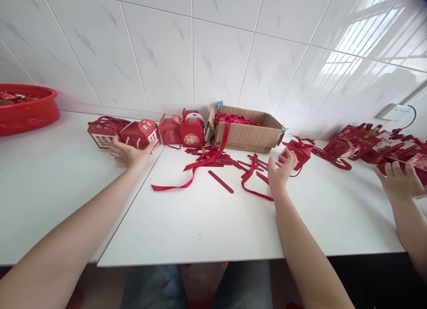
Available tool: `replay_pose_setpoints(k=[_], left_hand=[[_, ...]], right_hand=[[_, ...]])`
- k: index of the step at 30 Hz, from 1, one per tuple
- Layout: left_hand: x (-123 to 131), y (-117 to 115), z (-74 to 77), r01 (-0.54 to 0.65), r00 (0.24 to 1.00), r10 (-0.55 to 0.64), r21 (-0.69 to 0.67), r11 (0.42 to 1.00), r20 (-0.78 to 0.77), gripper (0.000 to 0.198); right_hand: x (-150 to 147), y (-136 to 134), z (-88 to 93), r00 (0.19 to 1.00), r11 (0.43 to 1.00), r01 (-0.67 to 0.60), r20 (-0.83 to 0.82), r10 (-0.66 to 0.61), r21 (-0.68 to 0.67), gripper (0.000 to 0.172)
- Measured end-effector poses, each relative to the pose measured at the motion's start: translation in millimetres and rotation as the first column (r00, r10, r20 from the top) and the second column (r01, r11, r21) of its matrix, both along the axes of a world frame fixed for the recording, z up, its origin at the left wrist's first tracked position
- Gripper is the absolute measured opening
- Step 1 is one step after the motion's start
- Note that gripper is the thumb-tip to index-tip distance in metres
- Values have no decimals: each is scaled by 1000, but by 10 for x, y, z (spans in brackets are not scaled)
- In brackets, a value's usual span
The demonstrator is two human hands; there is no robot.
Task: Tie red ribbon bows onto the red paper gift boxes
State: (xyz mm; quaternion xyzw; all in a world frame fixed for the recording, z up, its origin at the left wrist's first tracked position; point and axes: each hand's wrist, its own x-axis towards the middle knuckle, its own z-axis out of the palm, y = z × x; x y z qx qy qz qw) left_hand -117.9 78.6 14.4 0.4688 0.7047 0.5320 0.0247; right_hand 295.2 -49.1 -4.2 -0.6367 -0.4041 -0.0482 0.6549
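My left hand (128,154) reaches far left with fingers spread, its palm against a tilted red gift box (142,133) in a row of red boxes (171,129) by the wall. My right hand (281,167) is open, fingers apart, just in front of a small red box with a ribbon bow (299,150); it holds nothing. Loose red ribbons (213,160) and red strips (220,181) lie between my hands on the white table (207,220).
An open cardboard box (248,133) holding red ribbon stands against the tiled wall. A red basin (25,107) sits far left. Another person's hand (398,180) rests at the right by a pile of red boxes (363,144). A wall socket (395,111) is above them.
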Motion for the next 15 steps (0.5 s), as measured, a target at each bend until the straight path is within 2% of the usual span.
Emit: replay_pose_setpoints(k=[2,4,7,11,13,15], left_hand=[[-37,73,-32,1,1000,-1,-23,1000,16,108],[-63,138,-57,11,1000,-9,-54,998,29,110],[-116,213,-86,7,995,3,-108,994,96,102],[-193,257,-113,23,992,-8,-117,993,127,102],[-210,255,-114,34,991,-18,-119,992,132,105],[-213,246,-101,32,989,-12,-130,991,148,108]], right_hand=[[-171,-26,41,990,995,-94,104,98,-42,41],[-346,-51,61,946,972,-219,223,234,-90,28],[-589,-81,37,812,883,-415,349,468,-219,19],[-801,-107,-49,642,728,-571,347,684,-379,21],[-836,-118,-79,612,685,-591,318,725,-425,21],[-837,-129,-88,611,673,-593,298,733,-441,22]])
